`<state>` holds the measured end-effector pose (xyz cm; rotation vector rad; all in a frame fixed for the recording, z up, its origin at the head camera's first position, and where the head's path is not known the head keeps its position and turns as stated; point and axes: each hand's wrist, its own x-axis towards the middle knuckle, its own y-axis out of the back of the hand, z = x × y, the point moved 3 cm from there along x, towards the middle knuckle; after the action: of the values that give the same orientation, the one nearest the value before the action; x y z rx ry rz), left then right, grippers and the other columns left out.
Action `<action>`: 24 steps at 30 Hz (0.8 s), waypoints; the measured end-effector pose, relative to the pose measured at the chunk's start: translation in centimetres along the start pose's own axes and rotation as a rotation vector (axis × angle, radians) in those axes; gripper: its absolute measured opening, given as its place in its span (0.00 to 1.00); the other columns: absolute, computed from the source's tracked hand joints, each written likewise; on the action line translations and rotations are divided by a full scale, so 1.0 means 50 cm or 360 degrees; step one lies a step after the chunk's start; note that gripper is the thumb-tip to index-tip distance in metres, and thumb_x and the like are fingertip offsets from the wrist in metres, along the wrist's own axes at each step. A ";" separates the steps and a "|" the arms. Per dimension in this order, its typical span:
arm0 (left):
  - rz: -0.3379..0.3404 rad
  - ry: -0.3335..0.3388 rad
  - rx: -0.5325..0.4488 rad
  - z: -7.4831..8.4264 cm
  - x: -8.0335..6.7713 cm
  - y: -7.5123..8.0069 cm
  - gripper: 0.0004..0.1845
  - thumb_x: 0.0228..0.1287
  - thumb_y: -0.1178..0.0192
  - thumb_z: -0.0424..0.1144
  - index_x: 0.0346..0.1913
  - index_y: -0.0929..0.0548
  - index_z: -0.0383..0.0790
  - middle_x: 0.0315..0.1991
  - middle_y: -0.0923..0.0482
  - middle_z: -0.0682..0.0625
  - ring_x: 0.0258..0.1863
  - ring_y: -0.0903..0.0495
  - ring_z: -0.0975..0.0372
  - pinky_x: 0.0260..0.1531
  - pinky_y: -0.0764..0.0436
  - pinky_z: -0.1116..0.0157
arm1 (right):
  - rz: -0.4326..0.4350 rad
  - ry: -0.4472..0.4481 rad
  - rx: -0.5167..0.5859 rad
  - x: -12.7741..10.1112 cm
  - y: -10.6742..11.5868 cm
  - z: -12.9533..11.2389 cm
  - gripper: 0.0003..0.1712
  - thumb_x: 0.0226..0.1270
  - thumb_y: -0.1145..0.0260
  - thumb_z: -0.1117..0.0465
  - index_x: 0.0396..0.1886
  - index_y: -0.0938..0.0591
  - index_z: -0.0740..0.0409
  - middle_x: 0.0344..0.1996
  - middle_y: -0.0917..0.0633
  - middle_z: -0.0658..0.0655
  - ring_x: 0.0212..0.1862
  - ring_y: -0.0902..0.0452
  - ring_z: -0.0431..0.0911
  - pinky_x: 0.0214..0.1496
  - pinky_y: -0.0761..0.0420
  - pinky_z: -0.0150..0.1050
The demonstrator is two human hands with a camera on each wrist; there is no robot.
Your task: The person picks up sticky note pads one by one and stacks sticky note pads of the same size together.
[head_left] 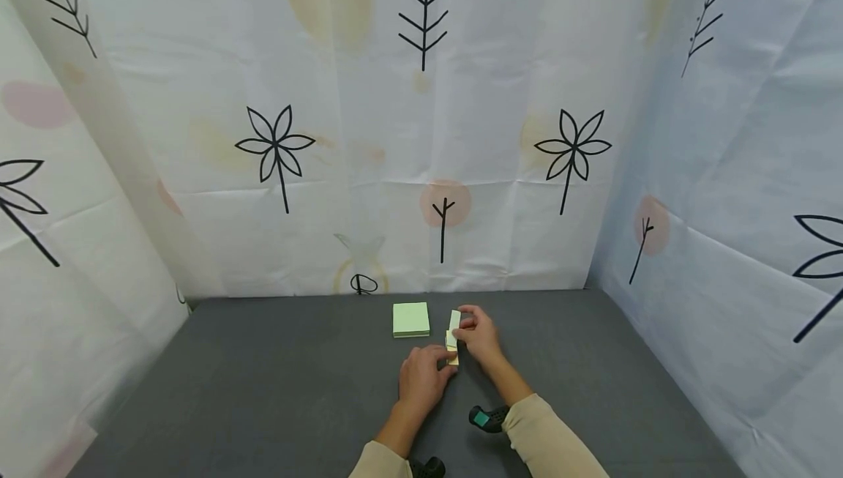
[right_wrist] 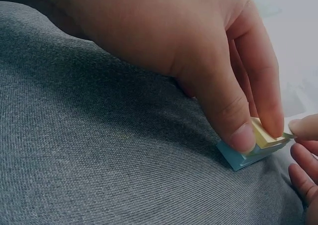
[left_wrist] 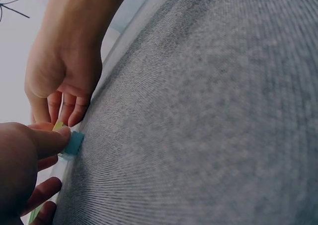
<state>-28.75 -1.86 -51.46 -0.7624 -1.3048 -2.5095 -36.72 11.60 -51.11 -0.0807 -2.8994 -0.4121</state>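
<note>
Narrow sticky-note pads [head_left: 452,340], pale yellow on top, lie between my two hands on the dark grey table. Seen from the right wrist, a yellow pad [right_wrist: 266,134] sits over a blue pad [right_wrist: 232,157]. My right hand [head_left: 481,337] pinches the yellow pad between thumb and fingers from the right. From the near left, my left hand [head_left: 421,378] pinches the pads' near end with thumb and index finger. The blue pad [left_wrist: 74,143] shows beside the left thumb. Fingers hide part of the stack. Left of the pads lies a square light-green sticky-note pad [head_left: 411,319].
The grey cloth-covered table [head_left: 276,390] ends at a white patterned curtain [head_left: 369,134] behind, with more curtain on both sides. Dark wrist devices [head_left: 488,418] sit under the forearms by the beige sleeves.
</note>
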 end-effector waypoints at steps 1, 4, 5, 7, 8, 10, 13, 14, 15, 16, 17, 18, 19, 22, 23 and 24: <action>0.0003 -0.0005 0.0005 0.001 0.000 0.000 0.13 0.46 0.24 0.42 0.39 0.09 0.54 0.39 0.15 0.59 0.31 0.24 0.61 0.30 0.25 0.60 | -0.0017 0.0003 0.0003 0.000 -0.001 0.001 0.25 0.52 0.29 0.77 0.52 0.21 0.66 0.28 0.18 0.59 0.29 0.22 0.45 0.29 0.22 0.38; -0.0008 -0.0008 0.0026 0.003 0.000 0.001 0.12 0.46 0.24 0.42 0.37 0.09 0.54 0.39 0.15 0.59 0.31 0.24 0.61 0.29 0.25 0.60 | -0.0061 0.0024 0.0005 0.000 -0.001 0.002 0.25 0.52 0.29 0.77 0.52 0.21 0.66 0.29 0.18 0.61 0.30 0.21 0.47 0.30 0.21 0.40; -0.0028 0.0002 0.0028 0.004 -0.001 0.001 0.12 0.47 0.24 0.42 0.37 0.09 0.54 0.40 0.15 0.59 0.32 0.24 0.61 0.30 0.25 0.59 | -0.0075 0.0022 0.0005 0.000 -0.001 0.003 0.25 0.53 0.29 0.77 0.52 0.21 0.66 0.30 0.18 0.61 0.31 0.21 0.47 0.31 0.21 0.40; -0.0041 0.0005 0.0035 0.005 -0.001 0.001 0.11 0.47 0.24 0.42 0.37 0.09 0.54 0.40 0.16 0.59 0.32 0.23 0.61 0.30 0.25 0.59 | -0.0102 0.0020 -0.0002 0.000 0.001 0.003 0.24 0.53 0.30 0.77 0.52 0.21 0.67 0.31 0.18 0.62 0.32 0.21 0.48 0.31 0.21 0.40; -0.0035 -0.0002 0.0035 0.005 -0.002 0.001 0.11 0.47 0.24 0.42 0.37 0.09 0.54 0.40 0.16 0.59 0.33 0.23 0.60 0.30 0.25 0.59 | -0.0114 0.0017 -0.0006 0.000 0.001 0.003 0.24 0.53 0.30 0.78 0.52 0.21 0.68 0.32 0.18 0.63 0.33 0.20 0.49 0.32 0.20 0.41; -0.0008 -0.0020 0.0021 0.006 -0.003 0.001 0.11 0.46 0.24 0.41 0.36 0.09 0.54 0.40 0.16 0.58 0.33 0.23 0.60 0.31 0.24 0.59 | -0.0141 0.0002 -0.0014 0.000 0.003 0.002 0.24 0.53 0.30 0.78 0.52 0.21 0.69 0.33 0.18 0.64 0.34 0.20 0.51 0.33 0.20 0.41; 0.0054 -0.0052 -0.0051 0.006 -0.004 0.000 0.12 0.44 0.23 0.38 0.35 0.10 0.50 0.40 0.16 0.56 0.33 0.22 0.59 0.33 0.23 0.59 | -0.0178 -0.0006 -0.0052 -0.001 0.005 -0.001 0.24 0.53 0.29 0.77 0.52 0.21 0.69 0.34 0.17 0.63 0.36 0.19 0.52 0.34 0.19 0.42; 0.0078 -0.0060 -0.0081 0.007 -0.004 0.000 0.12 0.44 0.23 0.36 0.35 0.11 0.49 0.41 0.16 0.55 0.34 0.22 0.58 0.34 0.22 0.59 | -0.0189 -0.0013 -0.0062 -0.001 0.006 -0.002 0.24 0.54 0.29 0.77 0.53 0.21 0.69 0.34 0.17 0.63 0.36 0.19 0.52 0.35 0.19 0.42; 0.0096 -0.0055 -0.0116 0.007 -0.005 -0.001 0.13 0.43 0.22 0.35 0.35 0.12 0.48 0.40 0.16 0.54 0.33 0.22 0.58 0.34 0.23 0.59 | -0.0202 -0.0018 -0.0074 -0.001 0.007 -0.004 0.24 0.54 0.29 0.76 0.53 0.21 0.70 0.34 0.17 0.62 0.37 0.19 0.52 0.35 0.19 0.43; 0.0111 -0.0047 -0.0152 0.007 -0.004 -0.001 0.14 0.43 0.22 0.34 0.36 0.13 0.47 0.40 0.17 0.53 0.33 0.22 0.59 0.34 0.23 0.59 | -0.0214 -0.0019 -0.0094 -0.002 0.008 -0.005 0.24 0.54 0.30 0.76 0.53 0.21 0.70 0.34 0.17 0.62 0.37 0.19 0.52 0.36 0.19 0.43; 0.0118 -0.0028 -0.0186 0.007 -0.004 -0.001 0.15 0.43 0.22 0.33 0.37 0.14 0.46 0.39 0.17 0.53 0.32 0.22 0.59 0.34 0.23 0.60 | -0.0224 -0.0021 -0.0114 -0.002 0.009 -0.007 0.24 0.55 0.30 0.76 0.53 0.21 0.69 0.34 0.17 0.62 0.37 0.19 0.52 0.36 0.19 0.43; 0.0120 -0.0005 -0.0221 0.007 -0.004 -0.002 0.16 0.43 0.23 0.32 0.38 0.14 0.45 0.39 0.17 0.52 0.31 0.23 0.60 0.33 0.23 0.60 | -0.0236 -0.0019 -0.0134 -0.003 0.010 -0.009 0.24 0.55 0.30 0.75 0.54 0.21 0.70 0.35 0.17 0.61 0.37 0.19 0.52 0.36 0.19 0.43; 0.0117 0.0023 -0.0254 0.007 -0.004 -0.002 0.18 0.42 0.23 0.31 0.39 0.15 0.44 0.38 0.17 0.51 0.30 0.23 0.61 0.32 0.23 0.60 | -0.0247 -0.0022 -0.0150 -0.003 0.011 -0.010 0.24 0.55 0.30 0.75 0.54 0.21 0.69 0.35 0.17 0.61 0.37 0.20 0.51 0.36 0.19 0.43; 0.0074 0.0120 -0.0338 0.004 -0.002 -0.004 0.22 0.43 0.23 0.29 0.45 0.15 0.41 0.37 0.18 0.49 0.28 0.23 0.63 0.29 0.24 0.63 | -0.0281 -0.0016 -0.0175 -0.005 0.012 -0.012 0.24 0.55 0.29 0.74 0.54 0.21 0.70 0.35 0.17 0.62 0.37 0.19 0.51 0.35 0.20 0.42; 0.0052 0.0147 -0.0362 0.003 -0.001 -0.006 0.23 0.43 0.23 0.29 0.46 0.16 0.40 0.37 0.18 0.49 0.28 0.23 0.63 0.28 0.24 0.63 | -0.0289 -0.0009 -0.0180 -0.006 0.013 -0.013 0.24 0.55 0.29 0.74 0.54 0.21 0.70 0.36 0.17 0.62 0.36 0.19 0.51 0.35 0.20 0.42; 0.0033 0.0169 -0.0381 0.002 0.000 -0.007 0.24 0.43 0.23 0.29 0.47 0.16 0.40 0.37 0.18 0.48 0.27 0.23 0.63 0.27 0.24 0.64 | -0.0295 -0.0012 -0.0183 -0.007 0.014 -0.013 0.24 0.55 0.29 0.74 0.54 0.21 0.70 0.36 0.17 0.62 0.36 0.19 0.51 0.34 0.20 0.42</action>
<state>-28.86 -1.57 -51.65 -0.6735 -0.9698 -2.6799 -36.20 12.08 -50.38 0.1703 -2.8987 -0.6109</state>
